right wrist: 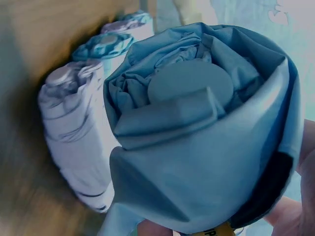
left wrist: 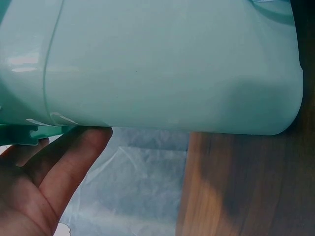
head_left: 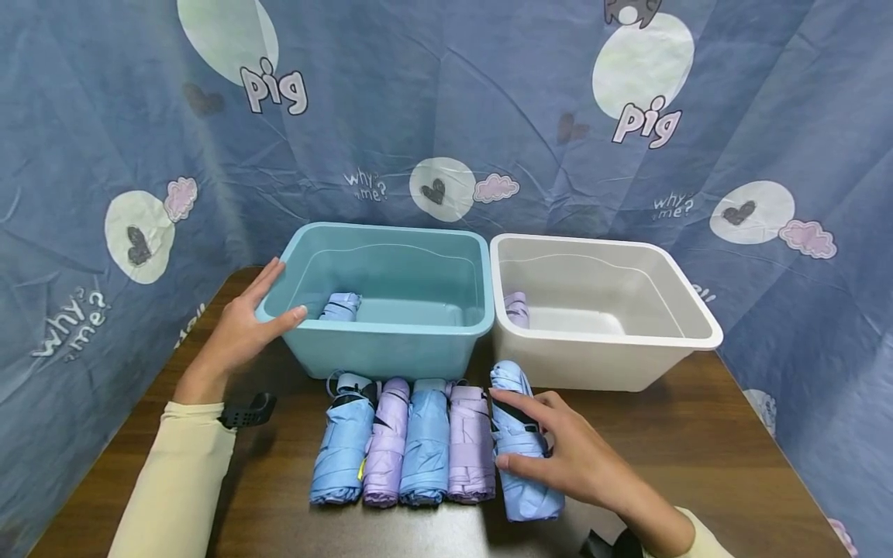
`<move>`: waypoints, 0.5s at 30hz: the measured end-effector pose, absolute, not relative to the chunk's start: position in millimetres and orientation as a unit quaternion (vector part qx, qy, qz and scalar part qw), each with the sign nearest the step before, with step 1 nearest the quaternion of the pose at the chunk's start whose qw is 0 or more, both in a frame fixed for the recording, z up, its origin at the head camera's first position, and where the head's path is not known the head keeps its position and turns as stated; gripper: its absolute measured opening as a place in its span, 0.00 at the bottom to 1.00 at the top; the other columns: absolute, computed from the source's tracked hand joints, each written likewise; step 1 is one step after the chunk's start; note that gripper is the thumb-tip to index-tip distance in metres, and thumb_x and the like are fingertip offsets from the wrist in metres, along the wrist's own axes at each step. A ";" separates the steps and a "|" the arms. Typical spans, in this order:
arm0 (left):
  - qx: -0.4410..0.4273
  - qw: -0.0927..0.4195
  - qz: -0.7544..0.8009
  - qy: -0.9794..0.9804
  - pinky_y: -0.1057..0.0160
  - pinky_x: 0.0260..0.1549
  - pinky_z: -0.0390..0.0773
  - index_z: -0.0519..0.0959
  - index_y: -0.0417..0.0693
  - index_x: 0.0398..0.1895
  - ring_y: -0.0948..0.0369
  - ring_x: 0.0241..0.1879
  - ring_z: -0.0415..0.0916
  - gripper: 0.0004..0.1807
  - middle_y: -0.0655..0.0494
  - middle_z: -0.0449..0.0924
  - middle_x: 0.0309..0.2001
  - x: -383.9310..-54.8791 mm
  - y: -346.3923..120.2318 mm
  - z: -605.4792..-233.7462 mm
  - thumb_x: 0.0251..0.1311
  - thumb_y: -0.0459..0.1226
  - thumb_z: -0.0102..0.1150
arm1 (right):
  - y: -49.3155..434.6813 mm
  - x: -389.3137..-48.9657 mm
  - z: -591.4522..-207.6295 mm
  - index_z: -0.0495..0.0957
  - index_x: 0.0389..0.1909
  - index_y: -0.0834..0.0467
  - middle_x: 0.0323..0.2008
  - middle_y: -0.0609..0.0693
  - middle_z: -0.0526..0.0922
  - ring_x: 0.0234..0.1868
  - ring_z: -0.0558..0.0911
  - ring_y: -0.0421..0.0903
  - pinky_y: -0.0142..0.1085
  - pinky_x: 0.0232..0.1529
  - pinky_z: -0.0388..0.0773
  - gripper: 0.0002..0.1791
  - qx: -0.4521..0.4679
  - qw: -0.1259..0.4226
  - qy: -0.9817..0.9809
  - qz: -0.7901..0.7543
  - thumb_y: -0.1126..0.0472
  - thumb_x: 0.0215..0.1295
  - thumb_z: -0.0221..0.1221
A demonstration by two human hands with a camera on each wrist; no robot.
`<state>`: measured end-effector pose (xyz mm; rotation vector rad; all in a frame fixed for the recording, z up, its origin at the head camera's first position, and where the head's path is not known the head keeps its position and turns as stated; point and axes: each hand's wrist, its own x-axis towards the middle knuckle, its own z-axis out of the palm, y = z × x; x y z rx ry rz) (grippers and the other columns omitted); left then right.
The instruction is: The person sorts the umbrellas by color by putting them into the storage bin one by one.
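My right hand (head_left: 582, 446) grips a blue folded umbrella (head_left: 519, 484) at the right end of a row, thumb and fingers around its sides. Its rolled end (right wrist: 192, 88) fills much of the right wrist view. To its left, blue and lilac folded umbrellas (head_left: 423, 442) lie alternating side by side. My left hand (head_left: 240, 329) rests at the left front corner of the teal bin (head_left: 391, 353), thumb over the rim. Extended fingers (left wrist: 78, 167) touch its outer wall under the rim in the left wrist view.
Inside the teal bin lies a blue umbrella (head_left: 342, 306); a lilac one (head_left: 517, 310) lies inside the white bin (head_left: 593, 364) beside it. Both bins stand at the back of the brown wooden table (head_left: 684, 434), before a blue printed cloth (head_left: 432, 93).
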<state>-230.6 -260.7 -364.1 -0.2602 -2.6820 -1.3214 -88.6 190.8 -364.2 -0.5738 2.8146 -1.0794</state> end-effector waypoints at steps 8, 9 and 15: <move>-0.092 0.074 -0.440 -0.890 0.32 0.61 0.55 0.48 0.66 0.76 0.47 0.73 0.45 0.47 0.76 0.40 0.75 -232.0 -260.3 -363.7 0.58 0.51 0.64 | 182.9 -85.4 -348.8 0.67 0.65 0.28 0.43 0.41 0.71 0.38 0.74 0.40 0.33 0.34 0.75 0.38 -0.220 0.030 0.907 -0.358 0.38 0.51 0.69; -0.092 0.074 -0.438 -0.891 0.32 0.60 0.55 0.48 0.66 0.76 0.47 0.73 0.45 0.47 0.76 0.40 0.75 -231.9 -260.4 -363.7 0.58 0.51 0.64 | 181.6 -85.0 -346.4 0.67 0.66 0.29 0.43 0.41 0.71 0.38 0.74 0.41 0.33 0.34 0.75 0.38 -0.226 0.032 0.905 -0.359 0.38 0.51 0.68; -0.087 0.067 -0.437 -0.893 0.31 0.59 0.55 0.47 0.67 0.77 0.46 0.73 0.46 0.47 0.71 0.39 0.76 -230.3 -261.2 -364.1 0.58 0.52 0.64 | 173.2 -85.4 -331.2 0.66 0.66 0.29 0.44 0.41 0.70 0.37 0.74 0.40 0.32 0.33 0.75 0.38 -0.271 0.026 0.896 -0.352 0.38 0.52 0.68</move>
